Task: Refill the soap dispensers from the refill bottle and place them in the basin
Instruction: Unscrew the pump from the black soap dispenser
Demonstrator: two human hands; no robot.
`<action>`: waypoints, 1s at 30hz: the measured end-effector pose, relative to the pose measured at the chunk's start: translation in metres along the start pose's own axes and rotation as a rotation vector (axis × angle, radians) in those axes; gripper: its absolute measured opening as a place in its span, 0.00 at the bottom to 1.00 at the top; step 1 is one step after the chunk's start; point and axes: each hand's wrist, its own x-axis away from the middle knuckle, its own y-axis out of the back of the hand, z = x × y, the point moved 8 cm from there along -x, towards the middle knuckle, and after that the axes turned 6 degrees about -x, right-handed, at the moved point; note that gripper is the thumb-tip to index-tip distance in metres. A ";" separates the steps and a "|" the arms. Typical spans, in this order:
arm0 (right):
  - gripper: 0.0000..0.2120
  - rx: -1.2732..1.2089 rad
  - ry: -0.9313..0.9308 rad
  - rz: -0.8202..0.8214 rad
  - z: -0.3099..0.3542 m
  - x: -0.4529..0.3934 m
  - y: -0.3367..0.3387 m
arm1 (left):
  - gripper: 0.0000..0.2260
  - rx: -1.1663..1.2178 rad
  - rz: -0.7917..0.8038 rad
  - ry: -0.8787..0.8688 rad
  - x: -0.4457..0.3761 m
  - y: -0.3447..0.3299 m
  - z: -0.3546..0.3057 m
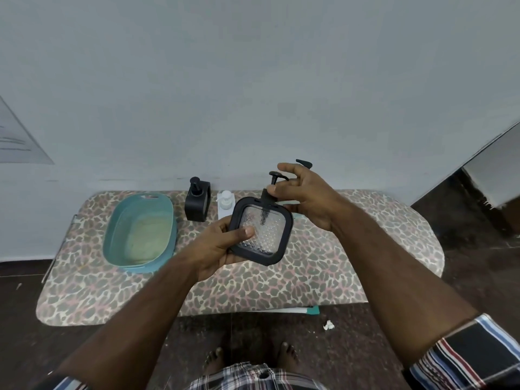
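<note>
My left hand [216, 246] holds a square soap dispenser [261, 230] with a black frame and clear textured body, raised and tilted above the table. My right hand [306, 198] pinches its black pump top [274, 178] at the neck. A second black dispenser [197, 199] stands upright at the back of the table. Beside that one, a white refill bottle [226, 200] stands partly hidden behind the held dispenser. The teal oval basin [166, 218] sits to the left with nothing inside it. A dark nozzle-like piece [304, 163] shows behind my right fingers.
The table [323, 277] has a leopard-print cover and stands against a grey wall. The floor around it is dark. My bare feet [250, 358] are at the near edge, and a white scrap [328, 325] lies on the floor at right.
</note>
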 end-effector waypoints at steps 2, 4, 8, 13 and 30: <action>0.34 0.112 -0.007 -0.083 -0.001 -0.003 0.003 | 0.20 -0.021 -0.004 -0.006 -0.001 -0.001 -0.001; 0.34 0.140 -0.010 -0.116 -0.003 -0.005 0.005 | 0.18 -0.025 -0.014 -0.008 -0.002 -0.002 -0.002; 0.30 0.039 -0.021 -0.126 -0.004 -0.005 0.011 | 0.17 -0.035 -0.029 -0.011 -0.001 -0.002 -0.003; 0.35 0.154 0.002 -0.162 -0.003 -0.003 0.005 | 0.20 -0.026 -0.044 0.000 -0.002 -0.003 -0.002; 0.34 0.133 0.020 -0.103 0.002 0.000 0.002 | 0.23 -0.056 -0.022 -0.018 -0.005 -0.001 0.002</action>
